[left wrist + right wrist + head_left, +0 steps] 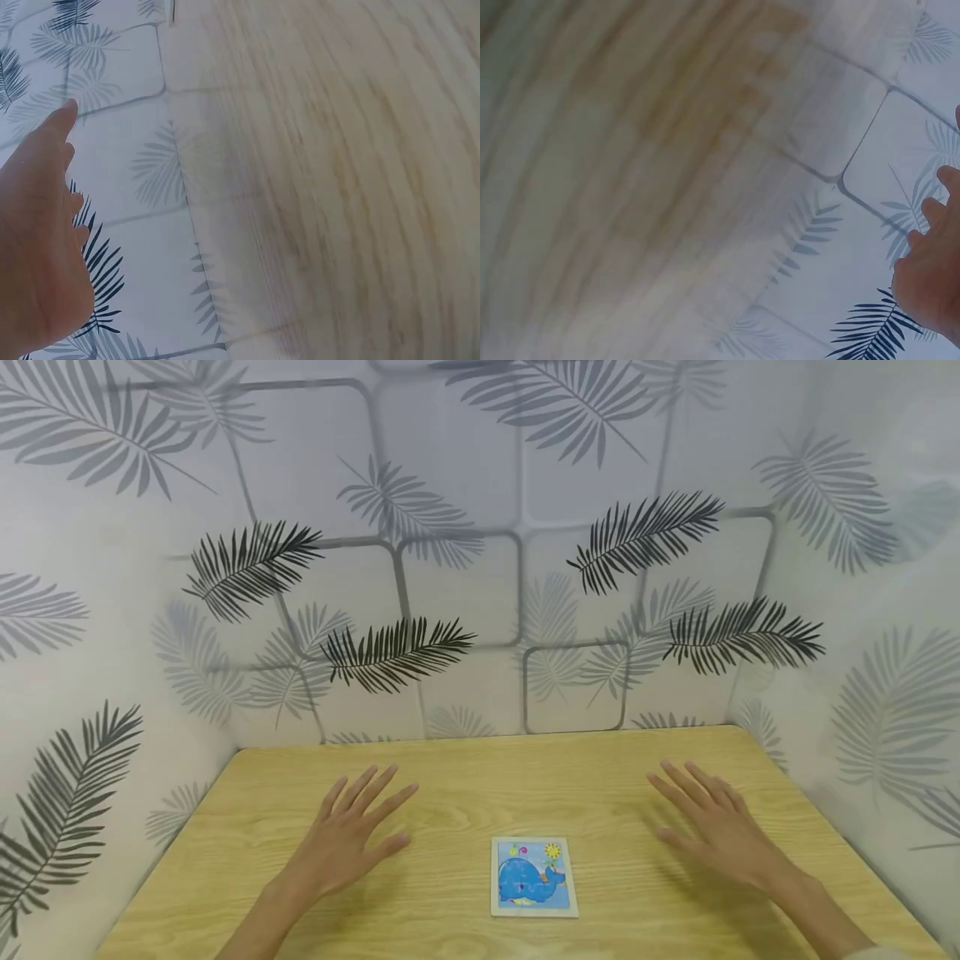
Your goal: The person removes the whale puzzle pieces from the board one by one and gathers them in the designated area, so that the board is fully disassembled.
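Note:
A small picture puzzle (531, 881) with a white border lies flat on the wooden table, showing a blue whale and a yellow sun. My left hand (345, 843) is held over the table to the puzzle's left, fingers spread and nothing in them. On the other side, my right hand (720, 831) hovers with its fingers extended, also holding nothing and casting a shadow on the wood. Both hands are apart from the puzzle. The left wrist view catches the left hand (45, 240) at its left edge; the right wrist view has the right hand (934, 262) at its right edge.
The light wooden table (450, 793) has rounded back corners. Directly behind it and along both sides rises a pale wall covering (465, 585) printed with grey and black leaves and rounded squares.

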The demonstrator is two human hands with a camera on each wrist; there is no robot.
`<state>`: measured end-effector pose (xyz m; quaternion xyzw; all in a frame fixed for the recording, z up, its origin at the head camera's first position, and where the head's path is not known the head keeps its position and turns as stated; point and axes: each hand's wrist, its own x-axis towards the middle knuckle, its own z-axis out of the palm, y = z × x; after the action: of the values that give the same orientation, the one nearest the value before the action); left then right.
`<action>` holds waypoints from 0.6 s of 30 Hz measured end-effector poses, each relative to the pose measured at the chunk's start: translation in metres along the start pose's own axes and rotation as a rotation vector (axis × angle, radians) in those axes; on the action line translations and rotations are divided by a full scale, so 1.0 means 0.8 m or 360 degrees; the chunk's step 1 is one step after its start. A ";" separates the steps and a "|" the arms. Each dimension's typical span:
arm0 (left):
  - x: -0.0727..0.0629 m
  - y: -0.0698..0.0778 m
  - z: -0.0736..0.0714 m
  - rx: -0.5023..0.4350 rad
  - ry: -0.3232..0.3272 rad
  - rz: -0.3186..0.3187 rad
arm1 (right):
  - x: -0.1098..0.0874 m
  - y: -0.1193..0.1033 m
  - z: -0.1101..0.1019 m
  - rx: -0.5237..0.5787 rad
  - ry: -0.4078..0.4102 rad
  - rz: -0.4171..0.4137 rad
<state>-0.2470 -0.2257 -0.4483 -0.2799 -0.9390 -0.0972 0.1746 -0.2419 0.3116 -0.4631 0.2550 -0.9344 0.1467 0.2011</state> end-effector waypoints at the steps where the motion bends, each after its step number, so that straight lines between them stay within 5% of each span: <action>1: 0.001 0.001 0.000 -0.0033 -0.0001 -0.0007 | 0.000 -0.001 0.000 0.0033 -0.0014 0.0018; 6: 0.008 0.008 0.003 -0.0248 -0.0024 -0.0017 | 0.007 -0.009 0.002 0.0202 -0.0057 0.0048; 12: 0.014 0.019 0.008 -0.0608 -0.0044 -0.0053 | 0.023 -0.022 0.010 0.0436 -0.0079 -0.0092; 18: 0.023 0.041 0.009 -0.0896 -0.0175 -0.0118 | 0.035 -0.035 0.017 0.0597 -0.0166 -0.0074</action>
<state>-0.2452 -0.1879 -0.4448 -0.2876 -0.8928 -0.3450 0.0350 -0.2536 0.2716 -0.4576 0.3169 -0.8936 0.3001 0.1048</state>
